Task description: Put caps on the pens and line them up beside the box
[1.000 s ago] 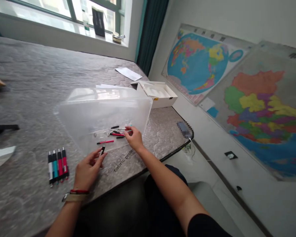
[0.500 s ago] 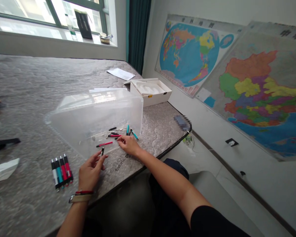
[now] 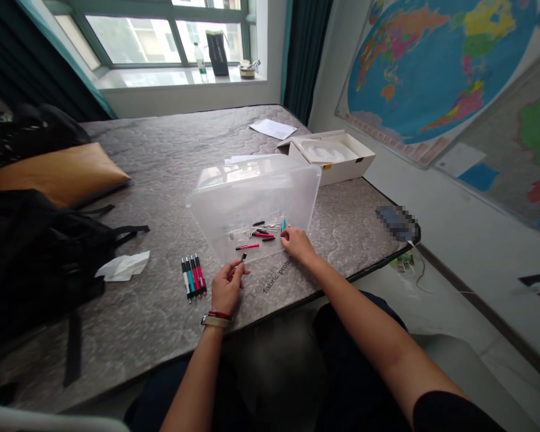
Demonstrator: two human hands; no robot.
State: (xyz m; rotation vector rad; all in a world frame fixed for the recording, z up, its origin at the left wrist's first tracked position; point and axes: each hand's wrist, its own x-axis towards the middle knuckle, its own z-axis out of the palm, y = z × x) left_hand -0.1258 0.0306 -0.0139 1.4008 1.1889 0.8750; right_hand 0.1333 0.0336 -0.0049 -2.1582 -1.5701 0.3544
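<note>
Since a moment ago my right hand (image 3: 297, 245) has slid right to the teal pen part (image 3: 283, 225) in the clear tray (image 3: 216, 210), fingers curled over it. My left hand (image 3: 226, 285) pinches a small black piece (image 3: 243, 257) beside four assembled pens (image 3: 192, 276)

Left hand (image 3: 225, 287) pinching a black pen part (image 3: 243, 257), right hand (image 3: 298, 245) among loose parts (image 3: 257, 231) in clear bin (image 3: 252, 201).

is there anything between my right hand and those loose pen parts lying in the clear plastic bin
Nothing visible. The right hand reaches in through the open side of the clear bin, fingertips at the teal piece. The other loose pen parts lie just left of it on bare plastic, with no wall or object between.
</note>
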